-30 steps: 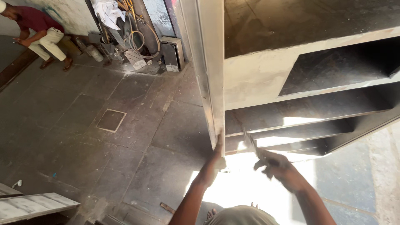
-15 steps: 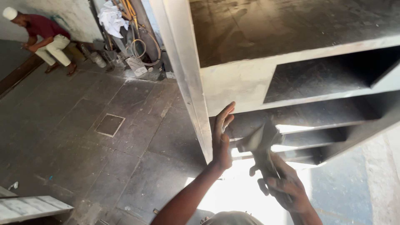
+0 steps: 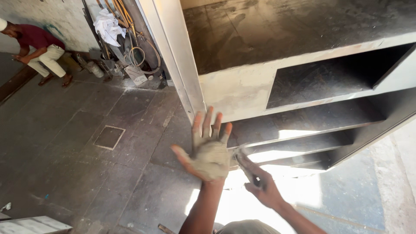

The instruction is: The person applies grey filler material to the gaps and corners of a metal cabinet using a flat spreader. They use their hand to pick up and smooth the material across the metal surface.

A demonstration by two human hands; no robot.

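My left hand (image 3: 208, 149) is raised with its fingers spread, and its palm is coated in grey putty. It hovers in front of the lower edge of a large grey metal shelving unit (image 3: 242, 89). My right hand (image 3: 260, 184) is lower and to the right, closed on a thin flat blade, a putty knife (image 3: 243, 164), whose tip points up toward my left palm. The unit's front face shows pale putty smears.
A tall upright panel (image 3: 173, 56) stands at the shelving unit's left. Hoses, cloth and tools (image 3: 125, 47) lean against the far wall. A person (image 3: 37, 50) crouches at the far left. A stone floor with a square drain cover (image 3: 109, 137) spreads left.
My left hand has come off the unit's upright edge and turned its putty-covered palm open toward me. My right hand with the blade has dropped lower beside it. The view has tilted downward.
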